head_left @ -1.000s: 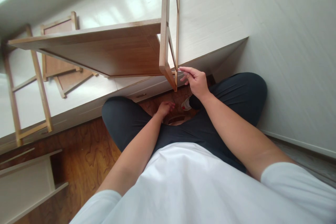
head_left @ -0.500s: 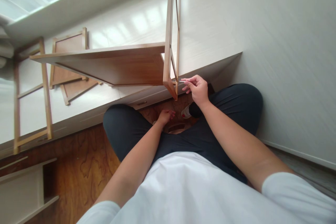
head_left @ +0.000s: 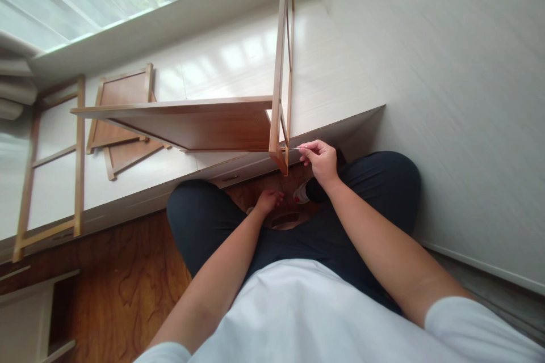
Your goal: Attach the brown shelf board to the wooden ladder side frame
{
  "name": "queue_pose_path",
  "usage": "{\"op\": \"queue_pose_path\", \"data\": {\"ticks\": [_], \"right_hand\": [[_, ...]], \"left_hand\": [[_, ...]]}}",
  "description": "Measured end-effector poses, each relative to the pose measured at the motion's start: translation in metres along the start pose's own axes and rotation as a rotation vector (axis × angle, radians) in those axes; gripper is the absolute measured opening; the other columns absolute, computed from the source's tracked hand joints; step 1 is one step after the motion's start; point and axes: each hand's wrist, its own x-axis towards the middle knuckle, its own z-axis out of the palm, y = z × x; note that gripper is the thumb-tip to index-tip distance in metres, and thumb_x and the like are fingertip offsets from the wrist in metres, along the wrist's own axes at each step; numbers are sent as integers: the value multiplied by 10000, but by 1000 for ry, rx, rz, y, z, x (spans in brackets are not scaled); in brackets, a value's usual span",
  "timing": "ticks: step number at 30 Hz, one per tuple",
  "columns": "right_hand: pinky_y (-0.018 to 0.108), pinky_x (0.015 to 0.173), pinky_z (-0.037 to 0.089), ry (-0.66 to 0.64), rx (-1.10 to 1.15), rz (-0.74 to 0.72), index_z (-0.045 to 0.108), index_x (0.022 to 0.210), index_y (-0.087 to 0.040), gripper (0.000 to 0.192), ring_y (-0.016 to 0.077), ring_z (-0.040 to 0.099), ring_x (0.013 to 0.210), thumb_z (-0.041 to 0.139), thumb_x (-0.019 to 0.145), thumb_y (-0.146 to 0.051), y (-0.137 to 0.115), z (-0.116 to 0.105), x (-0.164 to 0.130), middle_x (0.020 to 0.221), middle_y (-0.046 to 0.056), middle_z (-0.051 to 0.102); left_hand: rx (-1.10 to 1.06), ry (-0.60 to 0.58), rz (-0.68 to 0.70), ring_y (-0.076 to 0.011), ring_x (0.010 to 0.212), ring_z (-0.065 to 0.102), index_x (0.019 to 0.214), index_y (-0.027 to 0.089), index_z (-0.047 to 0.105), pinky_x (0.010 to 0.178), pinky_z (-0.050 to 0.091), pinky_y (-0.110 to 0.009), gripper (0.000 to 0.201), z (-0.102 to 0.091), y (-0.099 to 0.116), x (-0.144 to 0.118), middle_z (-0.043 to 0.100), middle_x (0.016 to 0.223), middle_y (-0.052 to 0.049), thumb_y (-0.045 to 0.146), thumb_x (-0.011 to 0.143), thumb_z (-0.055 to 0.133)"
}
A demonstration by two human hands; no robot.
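Note:
Between the thumb and fingertips of my right hand (head_left: 322,160) is a slim, shiny hex key (head_left: 296,149), though its bend is too small to see. Its far end meets the lower end of a slatted wooden side frame (head_left: 277,79). That frame stands upright, joined to a wooden panel (head_left: 204,127) that stretches left above the white ledge. Lower, between my knees, my left hand (head_left: 269,202) is closed with curled fingers, apart from the wood. Whatever it may hold is hidden.
Another wooden side frame (head_left: 79,164) leans at the left against the ledge (head_left: 238,79). Two smaller panels (head_left: 123,96) lie overlapped behind it. A pale board-like piece (head_left: 25,317) rests on the floor (head_left: 123,283) at lower left. A wall (head_left: 468,96) rises on the right.
The camera view has tilted up, so most things sit lower in it. My right hand has brought the hex key's tip against the side frame. My left hand stays curled.

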Motion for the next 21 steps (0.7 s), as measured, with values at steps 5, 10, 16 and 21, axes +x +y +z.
{"op": "queue_pose_path", "data": {"ticks": [5,10,16,21], "right_hand": [[202,433,470,21,-1,15,716,793,-150,283,100,635,544,844,704,-386,-1,1,-3,826,50,766],[207,434,468,24,-5,20,714,791,-152,287,102,630,543,847,705,-391,0,0,-4,797,45,752],[205,408,451,42,48,41,705,766,-152,272,98,605,499,852,692,-369,0,3,-5,694,17,712],[197,400,440,37,92,94,698,765,-156,284,93,594,498,862,674,-370,2,4,-3,668,6,699]], "left_hand": [[-8,7,8,-148,909,668,1168,142,644,801,606,-333,352,0,-3,4,686,1086,-66,431,969,614],[-11,-8,16,-163,959,671,1190,147,642,843,607,-359,362,0,-5,7,683,1131,-76,431,968,615],[-4,-18,12,-161,954,673,1180,145,646,844,607,-359,361,0,-6,7,687,1121,-75,435,968,614],[3,-14,5,-140,878,671,1124,136,659,797,603,-330,348,0,-4,6,697,1039,-58,445,974,602]]}}
